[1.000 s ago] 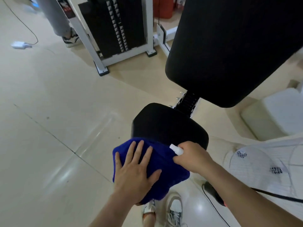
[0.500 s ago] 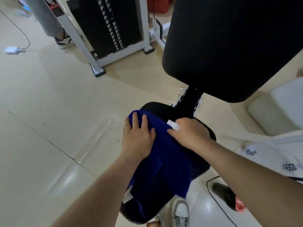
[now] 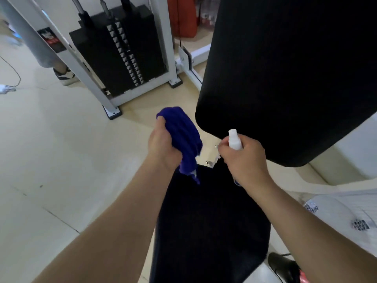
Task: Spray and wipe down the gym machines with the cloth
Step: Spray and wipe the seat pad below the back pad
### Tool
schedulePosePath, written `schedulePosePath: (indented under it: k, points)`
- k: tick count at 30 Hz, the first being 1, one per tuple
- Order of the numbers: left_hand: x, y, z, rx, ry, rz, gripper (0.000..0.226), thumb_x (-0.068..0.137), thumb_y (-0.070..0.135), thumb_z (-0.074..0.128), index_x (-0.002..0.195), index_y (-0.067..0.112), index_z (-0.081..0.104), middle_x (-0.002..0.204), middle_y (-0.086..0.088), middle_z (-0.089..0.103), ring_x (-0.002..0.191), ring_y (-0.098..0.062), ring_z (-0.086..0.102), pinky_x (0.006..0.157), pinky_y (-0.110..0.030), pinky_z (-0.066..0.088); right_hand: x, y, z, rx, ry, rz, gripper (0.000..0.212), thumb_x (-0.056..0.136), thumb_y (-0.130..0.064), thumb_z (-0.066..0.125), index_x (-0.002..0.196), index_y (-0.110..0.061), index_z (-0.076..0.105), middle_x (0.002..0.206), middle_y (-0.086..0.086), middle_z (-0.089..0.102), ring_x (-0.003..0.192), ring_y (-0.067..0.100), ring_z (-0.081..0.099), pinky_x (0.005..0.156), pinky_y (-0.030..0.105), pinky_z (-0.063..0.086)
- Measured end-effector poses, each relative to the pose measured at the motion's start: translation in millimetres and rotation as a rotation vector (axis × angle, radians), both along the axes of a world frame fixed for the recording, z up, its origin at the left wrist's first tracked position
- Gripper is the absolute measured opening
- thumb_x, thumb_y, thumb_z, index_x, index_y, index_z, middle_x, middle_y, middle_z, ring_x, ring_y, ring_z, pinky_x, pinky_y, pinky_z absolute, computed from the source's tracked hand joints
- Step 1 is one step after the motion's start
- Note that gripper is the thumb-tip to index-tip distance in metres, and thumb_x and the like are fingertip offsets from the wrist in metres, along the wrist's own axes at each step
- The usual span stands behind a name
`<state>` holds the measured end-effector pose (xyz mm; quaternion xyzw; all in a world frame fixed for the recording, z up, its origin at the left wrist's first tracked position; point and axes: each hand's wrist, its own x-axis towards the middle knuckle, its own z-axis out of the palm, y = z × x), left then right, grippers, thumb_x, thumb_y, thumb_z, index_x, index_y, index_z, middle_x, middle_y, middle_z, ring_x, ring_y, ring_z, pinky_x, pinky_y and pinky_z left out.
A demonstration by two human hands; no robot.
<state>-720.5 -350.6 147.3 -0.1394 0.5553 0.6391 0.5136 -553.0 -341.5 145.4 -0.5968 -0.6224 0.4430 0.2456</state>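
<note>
A person's left hand [image 3: 163, 148] gripped a bunched blue cloth [image 3: 181, 137] clear of the black seat pad [image 3: 210, 221] of a gym machine, while the right hand [image 3: 242, 158] held a small white spray bottle [image 3: 234, 139] upright just beside the lower edge of the black back pad [image 3: 285, 74]. The left fingers were curled tight around the cloth, whose loose tail hung down to the seat pad's far end; the right fingers were wrapped shut around the bottle's body, leaving only its white top showing above the fist.

The back pad rose directly beyond and to the right of the bottle, its long axis running up and away from the seat pad, tilted back. The nozzle sat close to that pad's bottom edge, though which way the nozzle opening faced could not be made out. The right hand was the nearer of the two to the back pad; the cloth waited to the pad's left, level with its bottom corner and apart from it.

Judging by this arrangement, the back pad looked the likely next surface to be sprayed, with the cloth placed to sweep in from the left. Beyond the back pad's left side stood a white-framed weight stack [image 3: 122, 54] on the pale floor [image 3: 51, 150].
</note>
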Motion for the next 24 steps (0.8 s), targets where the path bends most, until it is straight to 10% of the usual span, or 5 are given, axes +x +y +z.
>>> schedulePosePath:
  k: [7,14,24]
  points:
    - [36,44,22,0.053,0.311,-0.311,0.035,0.099,0.044,0.043,0.112,0.021,0.067,0.105,0.000,0.071,0.095,-0.016,0.063,0.093,-0.038,0.049,0,17,26,-0.045,0.208,0.011,0.052,0.090,-0.046,0.062,0.068,0.001,0.056,0.056,0.011,0.058,0.055,0.018,0.057,0.059,0.029,0.049]
    - [63,-7,-35,0.064,-0.178,-0.337,0.028,0.102,0.027,0.032,0.106,0.007,0.050,0.069,-0.010,0.060,0.057,-0.023,0.056,0.052,-0.029,0.047,-1,12,32,-0.281,0.115,0.141,0.066,0.092,-0.062,0.038,0.054,-0.011,0.056,0.048,0.004,0.056,0.050,0.020,0.059,0.066,0.040,0.054]
    - [42,-51,-28,0.186,-0.437,-0.126,0.042,0.098,0.037,0.048,0.126,0.008,0.060,0.124,-0.015,0.065,0.126,-0.032,0.054,0.109,-0.050,0.037,-14,14,29,-0.183,0.012,0.174,0.067,0.089,-0.064,0.035,0.049,-0.014,0.054,0.041,-0.001,0.053,0.046,0.020,0.057,0.067,0.046,0.057]
